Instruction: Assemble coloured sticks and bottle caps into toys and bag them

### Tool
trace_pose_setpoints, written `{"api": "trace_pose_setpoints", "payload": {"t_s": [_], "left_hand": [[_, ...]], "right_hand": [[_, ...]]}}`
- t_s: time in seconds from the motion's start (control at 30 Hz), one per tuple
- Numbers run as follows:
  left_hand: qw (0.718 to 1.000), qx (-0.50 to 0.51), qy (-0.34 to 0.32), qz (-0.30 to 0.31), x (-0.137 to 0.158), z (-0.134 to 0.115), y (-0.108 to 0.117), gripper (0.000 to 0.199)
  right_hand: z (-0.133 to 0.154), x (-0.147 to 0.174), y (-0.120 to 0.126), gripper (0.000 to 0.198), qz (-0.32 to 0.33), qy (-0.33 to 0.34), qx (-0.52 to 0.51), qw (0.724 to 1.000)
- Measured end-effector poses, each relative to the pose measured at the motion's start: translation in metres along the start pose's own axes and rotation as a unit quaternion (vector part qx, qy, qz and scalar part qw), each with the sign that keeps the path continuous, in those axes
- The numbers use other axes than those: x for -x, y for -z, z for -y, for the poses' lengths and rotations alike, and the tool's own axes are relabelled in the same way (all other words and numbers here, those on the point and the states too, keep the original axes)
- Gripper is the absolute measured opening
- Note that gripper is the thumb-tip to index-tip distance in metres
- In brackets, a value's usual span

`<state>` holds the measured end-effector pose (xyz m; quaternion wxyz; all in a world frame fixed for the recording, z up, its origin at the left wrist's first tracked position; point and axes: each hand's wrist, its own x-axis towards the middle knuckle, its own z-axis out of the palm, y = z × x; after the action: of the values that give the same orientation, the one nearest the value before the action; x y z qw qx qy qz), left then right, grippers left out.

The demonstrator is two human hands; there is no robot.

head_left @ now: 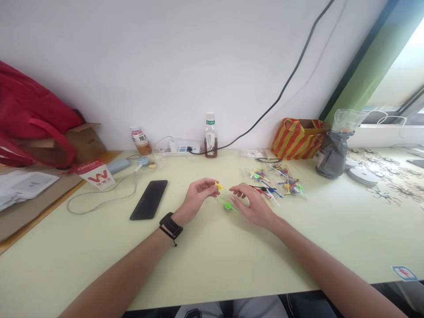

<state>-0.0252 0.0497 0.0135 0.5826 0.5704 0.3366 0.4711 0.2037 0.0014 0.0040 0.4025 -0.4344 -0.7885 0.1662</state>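
Between the thumb and fingers of my left hand (pixel 198 196) is a small yellow plastic piece (pixel 218 187). My right hand (pixel 251 203) is just to the right of it, thumb and fingers apart, with nothing seen in it. Below and between the hands, a bright green plastic piece with a round hub (pixel 228 206) and thin arms lies on the table. Past my right hand lie loose colored plastic parts (pixel 269 191), red, blue, black and white, partly hidden by that hand. Behind them are clear bags of similar parts (pixel 293 185).
A black phone (pixel 149 200) lies to the left, near a white cable (pixel 99 212). Along the wall stand a power strip (pixel 182 148), a brown drink bottle (pixel 211 137) and a striped bag (pixel 294 138). Several thin spidery pieces (pixel 384 194) are spread at the right.
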Motion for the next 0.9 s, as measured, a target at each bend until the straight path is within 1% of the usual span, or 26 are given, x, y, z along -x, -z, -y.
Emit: {"api": "trace_pose_setpoints", "payload": {"t_s": [0.1,0.27,0.5,0.57,0.63,0.7,0.77,0.9], "left_hand": [[1.0,0.005,-0.004,-0.004,-0.0007,-0.0009,0.0,0.029],[1.0,0.007,-0.005,-0.008,-0.0003,-0.0019,0.0004,0.029],[1.0,0.006,-0.006,-0.007,-0.0002,-0.0006,0.001,0.028],[1.0,0.005,-0.006,-0.008,-0.0005,-0.0005,0.0008,0.028],[1.0,0.004,-0.005,-0.01,-0.0006,-0.0008,0.0005,0.028],[1.0,0.002,-0.005,-0.012,-0.0005,-0.001,0.0005,0.029],[1.0,0.0,-0.008,-0.015,-0.0004,-0.001,0.0007,0.029],[1.0,-0.001,-0.013,-0.019,-0.0007,-0.0008,0.0015,0.029]], "right_hand": [[-0.0013,0.0,-0.0006,0.017,-0.001,-0.001,0.001,1.0],[-0.0049,0.0008,-0.0037,0.012,0.018,0.009,0.011,1.0],[-0.006,0.0004,-0.0022,0.015,0.019,0.018,0.025,0.999],[-0.0065,0.0004,-0.0013,0.019,0.035,0.03,0.028,0.999],[-0.0076,0.0005,-0.0015,0.024,0.074,0.053,0.037,0.995],[-0.0089,0.0007,-0.0028,0.021,0.112,0.069,0.051,0.99],[-0.0094,0.0007,-0.0044,0.018,0.124,0.06,0.061,0.989],[-0.0077,0.0009,-0.0061,0.015,0.112,0.03,0.073,0.991]]}}
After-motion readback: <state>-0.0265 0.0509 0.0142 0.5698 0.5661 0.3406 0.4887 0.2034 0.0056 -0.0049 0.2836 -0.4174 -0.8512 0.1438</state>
